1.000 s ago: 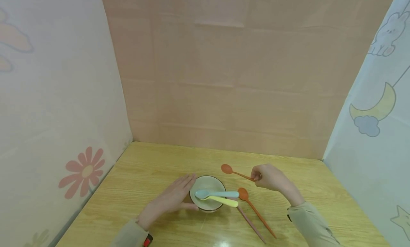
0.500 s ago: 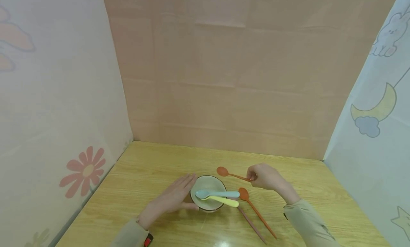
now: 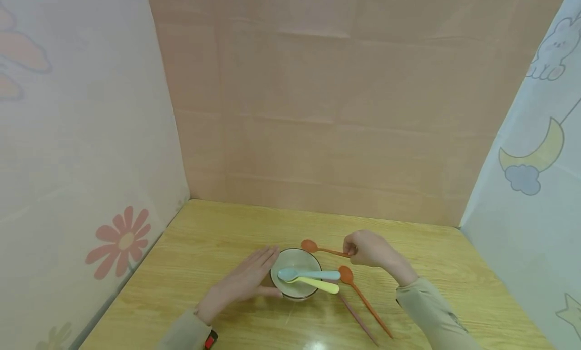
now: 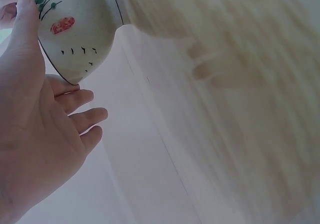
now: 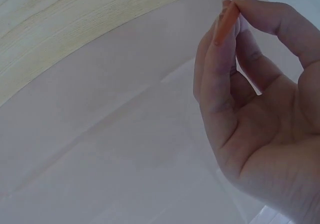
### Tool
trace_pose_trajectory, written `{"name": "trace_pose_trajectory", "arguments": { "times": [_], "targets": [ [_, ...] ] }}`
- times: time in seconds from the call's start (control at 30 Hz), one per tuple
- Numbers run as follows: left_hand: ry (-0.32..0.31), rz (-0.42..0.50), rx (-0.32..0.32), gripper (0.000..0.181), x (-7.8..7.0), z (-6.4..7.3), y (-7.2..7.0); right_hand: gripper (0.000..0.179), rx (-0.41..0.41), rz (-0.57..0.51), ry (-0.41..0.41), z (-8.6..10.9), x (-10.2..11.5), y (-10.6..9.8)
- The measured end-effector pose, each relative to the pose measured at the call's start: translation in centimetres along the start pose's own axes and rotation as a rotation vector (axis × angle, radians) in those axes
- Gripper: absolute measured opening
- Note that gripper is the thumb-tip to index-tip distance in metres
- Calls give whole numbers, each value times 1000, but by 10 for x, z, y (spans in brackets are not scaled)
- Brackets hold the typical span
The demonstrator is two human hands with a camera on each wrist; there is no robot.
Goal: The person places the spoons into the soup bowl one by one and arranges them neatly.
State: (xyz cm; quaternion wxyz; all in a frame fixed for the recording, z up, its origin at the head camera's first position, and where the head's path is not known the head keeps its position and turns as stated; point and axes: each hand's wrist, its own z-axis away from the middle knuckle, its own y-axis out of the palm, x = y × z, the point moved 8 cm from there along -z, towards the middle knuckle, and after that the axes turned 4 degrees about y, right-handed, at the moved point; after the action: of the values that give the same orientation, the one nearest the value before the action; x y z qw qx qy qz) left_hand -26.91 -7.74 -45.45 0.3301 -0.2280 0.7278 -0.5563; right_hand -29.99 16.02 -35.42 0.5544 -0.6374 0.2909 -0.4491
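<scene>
Orange spoon (image 3: 309,246) was pinched near its handle end by the fingers of the right hand (image 3: 369,248), its head just beyond the far rim of the bowl (image 3: 296,257). Extended fingers of the left hand (image 3: 247,277) rested against the bowl. Step in hand apparently was spoon positioning; the next move probably called for clearance over the rim.

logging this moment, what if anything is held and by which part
The right hand pinches an orange spoon near the end of its handle; the left hand touches the side of the bowl.
</scene>
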Motion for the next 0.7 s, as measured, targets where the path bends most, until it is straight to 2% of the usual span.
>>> {"name": "trace_pose_trajectory", "arguments": {
  "times": [0.5, 0.7],
  "targets": [
    [-9, 15, 13, 104, 1, 0, 1, 24, 31, 26, -4, -9, 14, 6],
    [-8, 11, 12, 104, 1, 0, 1, 26, 31, 27, -39, -13, 23, 6]
  ]
}}
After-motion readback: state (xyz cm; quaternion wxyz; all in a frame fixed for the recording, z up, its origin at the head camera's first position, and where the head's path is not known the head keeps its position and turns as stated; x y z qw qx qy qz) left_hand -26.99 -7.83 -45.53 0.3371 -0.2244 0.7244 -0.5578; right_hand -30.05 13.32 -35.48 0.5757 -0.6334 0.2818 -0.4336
